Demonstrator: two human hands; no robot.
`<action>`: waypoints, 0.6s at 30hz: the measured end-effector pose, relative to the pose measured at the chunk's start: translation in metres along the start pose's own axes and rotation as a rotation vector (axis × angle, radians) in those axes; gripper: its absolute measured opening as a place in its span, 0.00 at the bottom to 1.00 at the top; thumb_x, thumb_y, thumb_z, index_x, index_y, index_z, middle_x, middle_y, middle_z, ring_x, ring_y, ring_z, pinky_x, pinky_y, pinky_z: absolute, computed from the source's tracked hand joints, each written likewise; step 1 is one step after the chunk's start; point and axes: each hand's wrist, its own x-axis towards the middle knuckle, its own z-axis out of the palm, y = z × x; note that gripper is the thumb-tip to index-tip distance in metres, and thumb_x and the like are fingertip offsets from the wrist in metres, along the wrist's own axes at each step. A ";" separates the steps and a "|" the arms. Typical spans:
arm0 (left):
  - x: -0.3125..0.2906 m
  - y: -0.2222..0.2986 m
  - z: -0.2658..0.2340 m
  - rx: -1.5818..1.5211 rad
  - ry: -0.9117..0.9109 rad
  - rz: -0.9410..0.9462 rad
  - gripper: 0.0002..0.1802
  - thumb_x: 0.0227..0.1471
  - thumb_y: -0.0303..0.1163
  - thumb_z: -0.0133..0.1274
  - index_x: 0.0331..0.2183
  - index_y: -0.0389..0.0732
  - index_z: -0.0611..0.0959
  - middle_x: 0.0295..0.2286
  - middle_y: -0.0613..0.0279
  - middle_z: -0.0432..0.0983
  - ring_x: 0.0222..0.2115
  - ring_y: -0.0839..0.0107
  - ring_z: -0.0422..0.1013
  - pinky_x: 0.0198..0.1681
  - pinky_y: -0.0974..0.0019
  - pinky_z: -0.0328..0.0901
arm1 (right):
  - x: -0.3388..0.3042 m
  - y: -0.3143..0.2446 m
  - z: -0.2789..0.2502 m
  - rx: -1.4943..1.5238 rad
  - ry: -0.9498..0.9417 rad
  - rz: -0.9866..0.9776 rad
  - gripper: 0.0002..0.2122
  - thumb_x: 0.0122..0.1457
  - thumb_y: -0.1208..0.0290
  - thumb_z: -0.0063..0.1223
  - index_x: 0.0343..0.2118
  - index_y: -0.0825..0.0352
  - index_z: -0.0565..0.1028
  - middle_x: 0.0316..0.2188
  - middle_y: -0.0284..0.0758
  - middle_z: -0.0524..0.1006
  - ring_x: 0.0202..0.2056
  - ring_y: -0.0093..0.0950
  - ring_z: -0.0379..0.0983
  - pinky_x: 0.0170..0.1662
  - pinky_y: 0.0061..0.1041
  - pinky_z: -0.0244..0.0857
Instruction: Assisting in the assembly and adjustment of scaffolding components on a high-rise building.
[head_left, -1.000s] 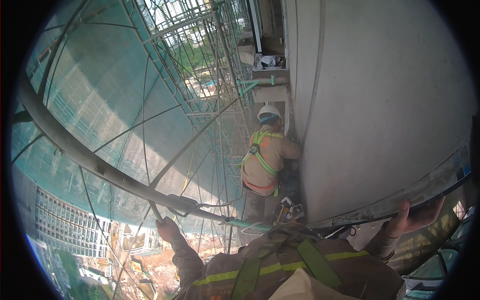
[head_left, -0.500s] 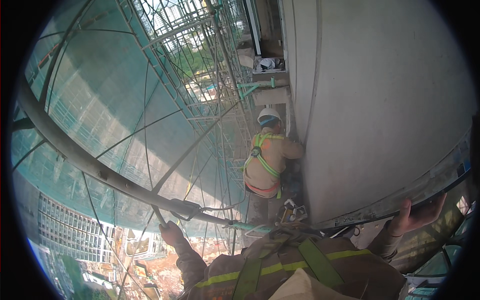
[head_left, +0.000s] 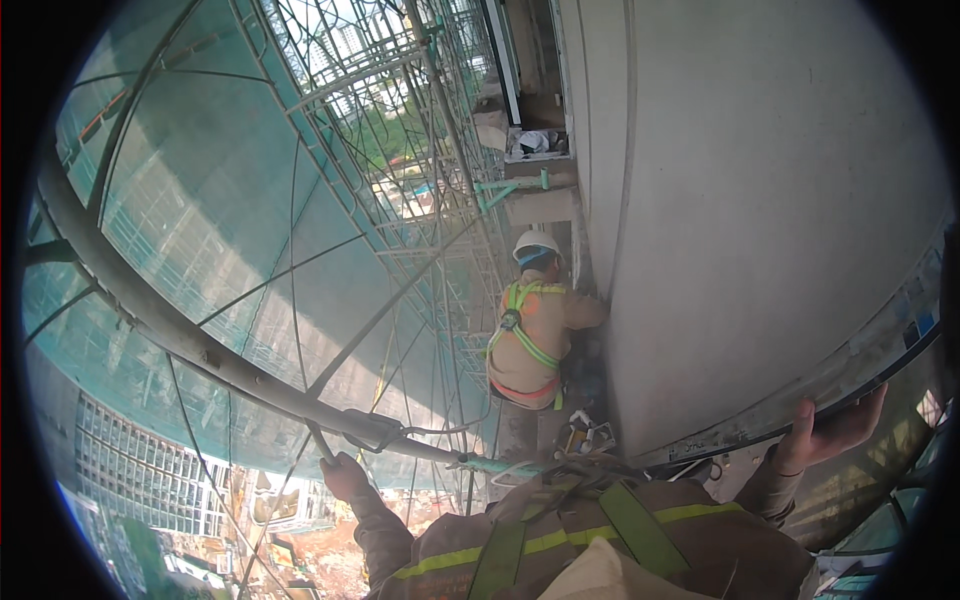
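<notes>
My left hand (head_left: 347,477) is closed around a thin metal brace (head_left: 320,440) just below the curved scaffold rail (head_left: 240,374). A metal safety hook (head_left: 374,430) is clipped on that rail, close to the hand. At the right, my right hand (head_left: 832,440) rests against the dark edge (head_left: 770,436) of the grey wall (head_left: 770,200). Its thumb and fingers are apart and stretched out; the edge hides part of the palm. Green harness straps (head_left: 640,528) cross my brown jacket between the arms.
A co-worker (head_left: 532,325) in a white helmet and green harness crouches ahead, facing the wall. Scaffold frames (head_left: 400,100) and green netting (head_left: 160,220) stand at the left, with a construction site (head_left: 320,560) far below. A window opening (head_left: 540,70) lies beyond the co-worker.
The co-worker appears slightly lower in view, and the wall and scaffold have shifted a little. Both my hands keep their places.
</notes>
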 end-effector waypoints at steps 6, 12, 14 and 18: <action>0.003 -0.003 0.002 0.011 -0.020 0.006 0.24 0.49 0.43 0.48 0.44 0.37 0.79 0.33 0.40 0.79 0.36 0.39 0.75 0.40 0.42 0.67 | 0.000 0.000 0.000 -0.052 0.004 -0.014 0.46 0.52 0.55 0.67 0.66 0.72 0.51 0.63 0.48 0.56 0.64 0.42 0.55 0.66 0.43 0.50; 0.006 -0.016 0.013 -0.001 0.019 0.042 0.25 0.48 0.42 0.48 0.44 0.36 0.80 0.34 0.39 0.79 0.36 0.38 0.75 0.39 0.41 0.67 | -0.001 0.001 0.001 -0.013 -0.006 0.007 0.45 0.53 0.55 0.67 0.66 0.71 0.51 0.63 0.48 0.56 0.64 0.41 0.55 0.66 0.43 0.49; 0.004 -0.015 0.012 -0.010 0.033 0.045 0.25 0.48 0.43 0.49 0.45 0.37 0.81 0.35 0.41 0.80 0.36 0.38 0.74 0.39 0.40 0.67 | -0.001 0.001 0.001 0.022 0.011 0.014 0.46 0.53 0.55 0.67 0.66 0.71 0.51 0.64 0.48 0.56 0.64 0.41 0.55 0.66 0.43 0.49; 0.001 -0.005 0.005 0.003 -0.009 0.025 0.25 0.48 0.42 0.48 0.43 0.34 0.78 0.34 0.38 0.78 0.37 0.38 0.74 0.40 0.42 0.67 | -0.001 0.002 0.000 0.002 -0.011 -0.001 0.45 0.53 0.55 0.66 0.66 0.71 0.51 0.64 0.48 0.56 0.64 0.41 0.54 0.66 0.43 0.49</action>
